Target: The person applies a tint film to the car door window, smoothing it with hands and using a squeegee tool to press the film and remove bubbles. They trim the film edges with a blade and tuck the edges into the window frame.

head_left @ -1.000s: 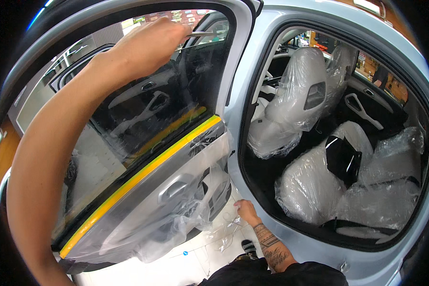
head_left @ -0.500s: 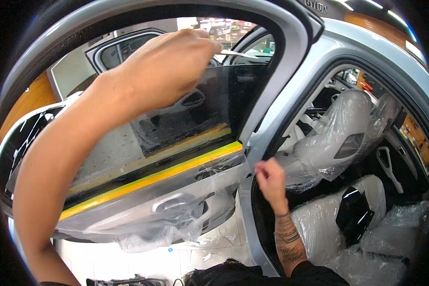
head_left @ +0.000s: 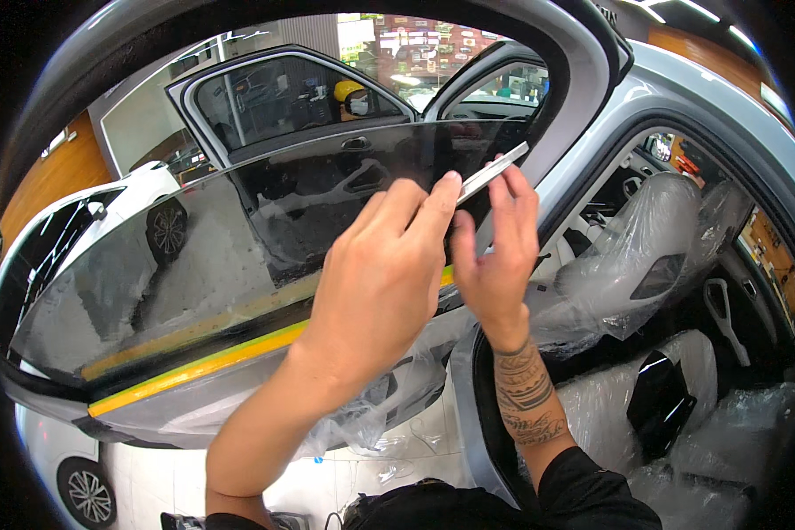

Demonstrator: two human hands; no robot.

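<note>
A thin, flat, pale scraper point(head_left: 496, 173) is raised in front of the car door's window glass point(head_left: 265, 212). My left hand point(head_left: 389, 252) is closed on its lower end, seen from the back. My right hand point(head_left: 502, 252) has fingertips against the scraper's side, with thumb and fingers apart. Dark film with wet patches and drops covers the glass. Along the glass's lower edge runs a yellow tape strip point(head_left: 203, 367), partly hidden behind my left wrist.
The door frame point(head_left: 574, 115) arches above my hands. Clear plastic covers the door panel and the car seats point(head_left: 645, 238). A dark glossy piece point(head_left: 661, 399) lies on the rear seat. Another open door point(head_left: 291, 97) and a white car point(head_left: 106, 221) stand beyond.
My left hand has come down and right from the upper glass, bringing the scraper. My right hand has risen from beside the door pillar to meet it, its fingers uncurling.
</note>
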